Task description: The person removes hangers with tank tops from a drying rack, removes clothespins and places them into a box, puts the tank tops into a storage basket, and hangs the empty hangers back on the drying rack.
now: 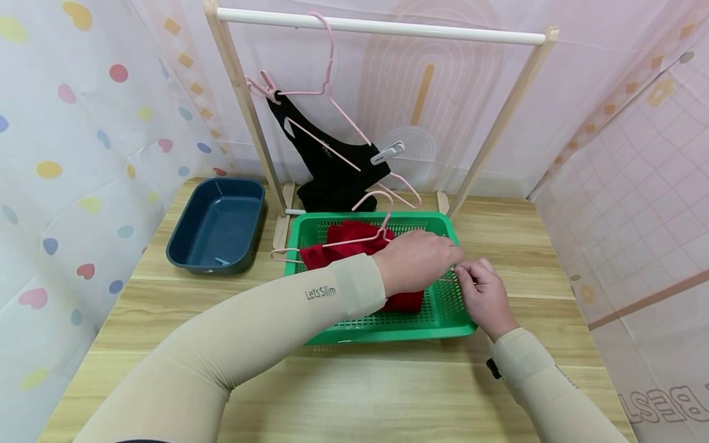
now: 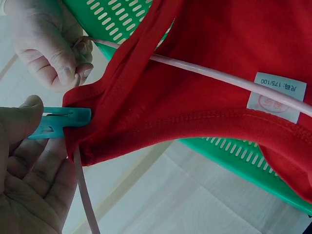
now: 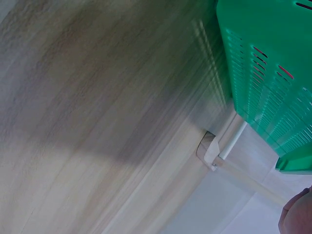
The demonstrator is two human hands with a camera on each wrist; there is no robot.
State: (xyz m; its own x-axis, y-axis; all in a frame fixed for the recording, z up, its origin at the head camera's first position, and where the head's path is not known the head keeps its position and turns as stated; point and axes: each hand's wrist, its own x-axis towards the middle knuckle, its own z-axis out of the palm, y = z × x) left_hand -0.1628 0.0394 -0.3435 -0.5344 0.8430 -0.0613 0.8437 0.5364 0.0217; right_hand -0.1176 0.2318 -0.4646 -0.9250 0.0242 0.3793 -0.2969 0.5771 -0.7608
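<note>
My left hand (image 1: 423,261) reaches across the green basket (image 1: 382,336). In the left wrist view its thumb and fingers pinch a teal clothespin (image 2: 63,118), which is clamped on a strap of a red tank top (image 2: 195,117). A pink hanger (image 2: 214,74) runs through the tank top, and a white size label (image 2: 277,95) shows on the cloth. At the basket's right rim my right hand (image 1: 487,298) pinches the end part of the hanger beside the strap. Only a sliver of the right hand shows in the right wrist view.
Behind the basket stands a drying rack with a white bar (image 1: 382,26). On it hangs another pink hanger (image 1: 330,58) with a black garment (image 1: 327,151), held by a pink clothespin (image 1: 268,83) and a grey one (image 1: 388,152). A dark blue basin (image 1: 185,246) sits at left.
</note>
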